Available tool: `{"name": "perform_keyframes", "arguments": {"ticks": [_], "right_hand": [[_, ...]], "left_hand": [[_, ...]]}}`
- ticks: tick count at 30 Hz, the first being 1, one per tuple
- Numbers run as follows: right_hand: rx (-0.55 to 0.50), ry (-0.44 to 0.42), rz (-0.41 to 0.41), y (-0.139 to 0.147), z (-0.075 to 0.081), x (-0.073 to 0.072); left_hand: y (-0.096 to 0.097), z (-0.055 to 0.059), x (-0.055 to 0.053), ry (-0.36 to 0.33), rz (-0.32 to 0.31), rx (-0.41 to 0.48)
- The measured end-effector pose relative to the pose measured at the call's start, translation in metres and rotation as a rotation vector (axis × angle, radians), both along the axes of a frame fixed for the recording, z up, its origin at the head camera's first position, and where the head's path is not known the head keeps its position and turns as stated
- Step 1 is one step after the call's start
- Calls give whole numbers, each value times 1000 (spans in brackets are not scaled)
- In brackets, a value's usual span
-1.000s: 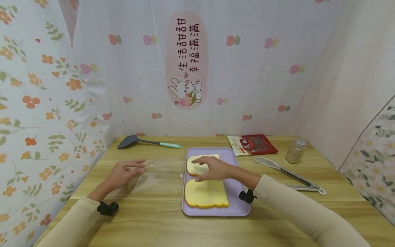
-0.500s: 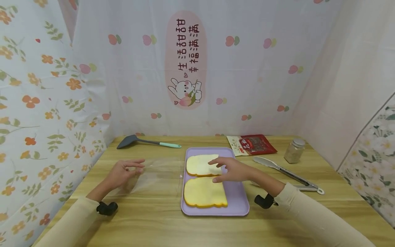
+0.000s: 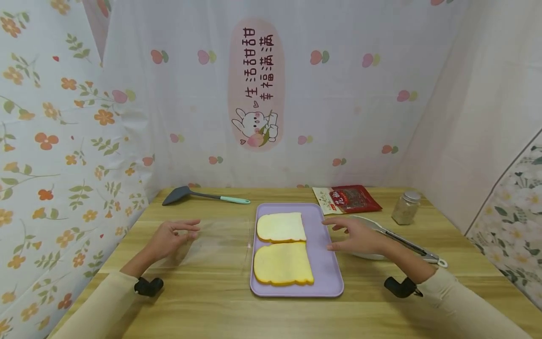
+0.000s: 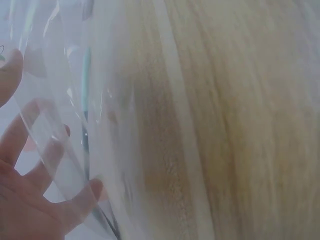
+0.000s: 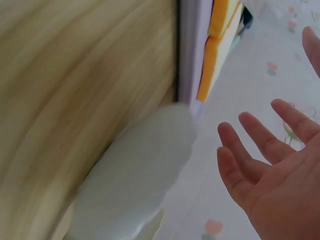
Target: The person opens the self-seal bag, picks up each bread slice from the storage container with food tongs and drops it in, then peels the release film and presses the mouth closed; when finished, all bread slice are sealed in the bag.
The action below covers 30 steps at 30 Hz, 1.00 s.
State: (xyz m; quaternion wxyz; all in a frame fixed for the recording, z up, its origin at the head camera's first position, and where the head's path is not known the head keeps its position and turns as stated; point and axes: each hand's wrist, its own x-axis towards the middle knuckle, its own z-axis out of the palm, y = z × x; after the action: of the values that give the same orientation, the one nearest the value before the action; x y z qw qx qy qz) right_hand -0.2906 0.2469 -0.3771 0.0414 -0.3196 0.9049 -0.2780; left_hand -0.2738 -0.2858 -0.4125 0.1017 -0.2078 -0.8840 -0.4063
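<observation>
In the head view, a clear plastic bag (image 3: pixel 218 242) lies left of the lilac tray (image 3: pixel 325 282). My left hand (image 3: pixel 169 241) is at the bag's left side, fingers loosely bent; in the left wrist view the film passes in front of some spread fingers (image 4: pixel 52 150), and no clear grip shows. Two bread slices, one at the back (image 3: pixel 281 227) and one in front (image 3: pixel 282 263), lie flat on the tray. My right hand (image 3: pixel 360 238) hovers at the tray's right edge, fingers spread with nothing held. It partly hides the tongs (image 3: pixel 406 242); their pale head (image 5: pixel 137 170) shows in the right wrist view.
A spatula (image 3: pixel 203 194) with a mint handle lies at the back left. Behind the tray's right corner is a red and cream spice packet (image 3: pixel 347 199). A glass jar (image 3: pixel 405 208) with a metal lid stands farther right. Patterned curtains enclose the wooden table (image 3: pixel 211 310).
My right hand has moved right, from above the bread slices to the tray's right edge, and now covers part of the tongs. My left hand has stayed by the plastic bag.
</observation>
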Motion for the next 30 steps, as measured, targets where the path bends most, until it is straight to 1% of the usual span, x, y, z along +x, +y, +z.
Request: {"name": "perform_keyframes", "arguments": {"ticks": [2, 6, 8, 13, 19, 21, 26, 30], "right_hand": [[15, 22, -33, 10, 0, 2], [11, 24, -78, 29, 0, 6], [-15, 11, -79, 37, -1, 6], [-27, 14, -85, 55, -7, 7], [-24, 29, -121, 68, -13, 10], [-10, 55, -130, 71, -16, 10], [19, 141, -110, 82, -22, 10], [55, 172, -145, 94, -25, 10]], "left_hand": [[0, 0, -1, 0, 2, -5], [1, 3, -1, 6, 7, -10], [1, 5, 0, 11, 6, -6], [-2, 7, 4, 8, 6, 2], [-5, 3, 2, -26, 2, 6], [-7, 1, 1, -23, 1, 2], [-6, -2, 1, 0, 2, 1], [-2, -5, 0, 1, -12, 15]]}}
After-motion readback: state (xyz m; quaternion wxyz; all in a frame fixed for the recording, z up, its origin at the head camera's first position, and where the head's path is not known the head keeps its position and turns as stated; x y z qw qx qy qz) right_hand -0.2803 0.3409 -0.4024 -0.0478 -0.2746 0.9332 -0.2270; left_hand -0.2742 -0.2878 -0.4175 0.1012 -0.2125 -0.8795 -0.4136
